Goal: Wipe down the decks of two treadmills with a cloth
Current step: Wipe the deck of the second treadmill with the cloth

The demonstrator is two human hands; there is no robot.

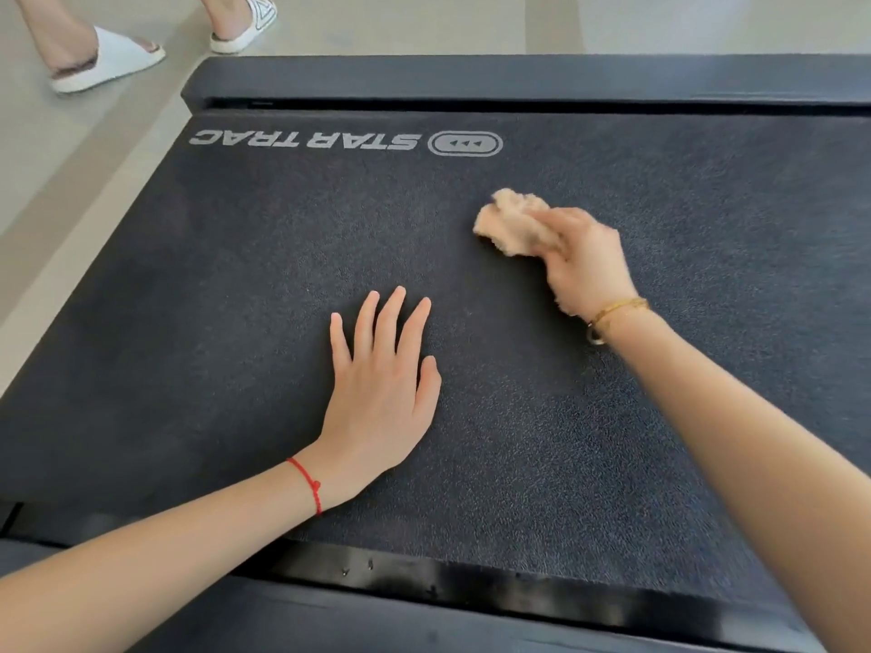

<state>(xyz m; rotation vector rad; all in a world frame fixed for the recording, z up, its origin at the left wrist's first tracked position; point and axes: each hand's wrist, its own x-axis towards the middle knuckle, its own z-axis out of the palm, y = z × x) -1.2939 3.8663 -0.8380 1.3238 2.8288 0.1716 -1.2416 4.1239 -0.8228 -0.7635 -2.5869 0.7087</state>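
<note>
A dark textured treadmill deck (pixel 235 285) with a grey "STAR TRAC" logo fills most of the view. My right hand (pixel 584 263) grips a bunched peach-coloured cloth (pixel 511 221) and holds it against the deck, right of centre. My left hand (pixel 382 374) lies flat on the deck with its fingers spread, nearer to me and left of the cloth. A red string is on my left wrist, a gold bracelet on my right.
The deck's black side rail (pixel 471 80) runs across the far edge, another rail (pixel 471 600) along the near edge. Pale tiled floor (pixel 70 172) lies to the left. Another person's feet in white slippers (pixel 113 58) stand on the floor at the top left.
</note>
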